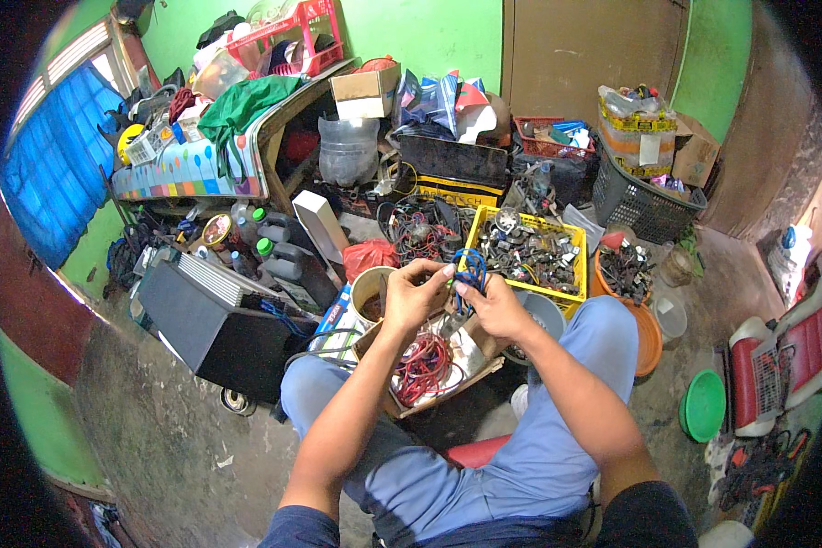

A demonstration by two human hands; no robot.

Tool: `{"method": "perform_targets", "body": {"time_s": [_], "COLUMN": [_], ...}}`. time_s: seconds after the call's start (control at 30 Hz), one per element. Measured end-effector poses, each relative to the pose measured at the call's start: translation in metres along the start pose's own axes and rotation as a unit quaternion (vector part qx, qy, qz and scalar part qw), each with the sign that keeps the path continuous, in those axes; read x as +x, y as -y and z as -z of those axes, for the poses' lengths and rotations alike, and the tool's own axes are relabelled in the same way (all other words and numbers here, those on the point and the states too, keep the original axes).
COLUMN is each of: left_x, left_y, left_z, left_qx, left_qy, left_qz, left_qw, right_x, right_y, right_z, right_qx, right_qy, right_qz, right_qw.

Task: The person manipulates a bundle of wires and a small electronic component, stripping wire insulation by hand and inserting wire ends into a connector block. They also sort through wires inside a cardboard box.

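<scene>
My left hand (413, 294) and my right hand (493, 306) meet above my knees, both pinching a small bundle of blue wire (468, 268) held between the fingertips. Just below them lies an open cardboard box (479, 358) with a coil of red wire (423, 367) in it. My legs in blue trousers (530, 457) spread to either side of the box, and I sit on a red stool (470, 450).
A yellow crate (571, 265) of metal parts stands beyond the hands, an orange bucket (647, 338) to its right. A black speaker box (219, 333) and dark jugs (292, 265) sit left. A green bowl (703, 405) and a grey basket (644, 201) are right.
</scene>
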State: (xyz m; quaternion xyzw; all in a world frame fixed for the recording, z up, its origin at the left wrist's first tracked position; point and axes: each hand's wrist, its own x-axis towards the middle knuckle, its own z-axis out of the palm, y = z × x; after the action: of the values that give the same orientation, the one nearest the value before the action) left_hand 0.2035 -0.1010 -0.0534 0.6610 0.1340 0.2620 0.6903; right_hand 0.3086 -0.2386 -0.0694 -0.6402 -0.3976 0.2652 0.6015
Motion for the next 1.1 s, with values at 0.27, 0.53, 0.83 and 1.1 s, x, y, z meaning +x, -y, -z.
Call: {"method": "perform_targets", "body": {"time_s": [0.27,0.53,0.83,1.1], "left_x": [-0.007,-0.015,-0.012,-0.011], "left_y": [0.015,-0.008,-0.03,-0.013], "left_z": [-0.01,-0.008,0.008,0.005], "left_qx": [0.159,0.306,0.209,0.101], "left_qy": [0.12,0.214,0.2,0.16], "left_qz": [-0.052,-0.065,0.008,0.016], "left_qw": [0.979,0.925,0.957,0.982], "right_x": [0.013,0.016,0.008,0.013], "right_y": [0.009,0.032,0.057,0.028], "right_z": [0.009,0.035,0.044,0.025], "right_qx": [0.341,0.516,0.309,0.089], "right_qy": [-0.142,-0.168,-0.24,-0.18], "right_qz": [-0.016,0.003,-0.005,-0.003], "right_qw": [0.929,0.84,0.92,0.98]}}
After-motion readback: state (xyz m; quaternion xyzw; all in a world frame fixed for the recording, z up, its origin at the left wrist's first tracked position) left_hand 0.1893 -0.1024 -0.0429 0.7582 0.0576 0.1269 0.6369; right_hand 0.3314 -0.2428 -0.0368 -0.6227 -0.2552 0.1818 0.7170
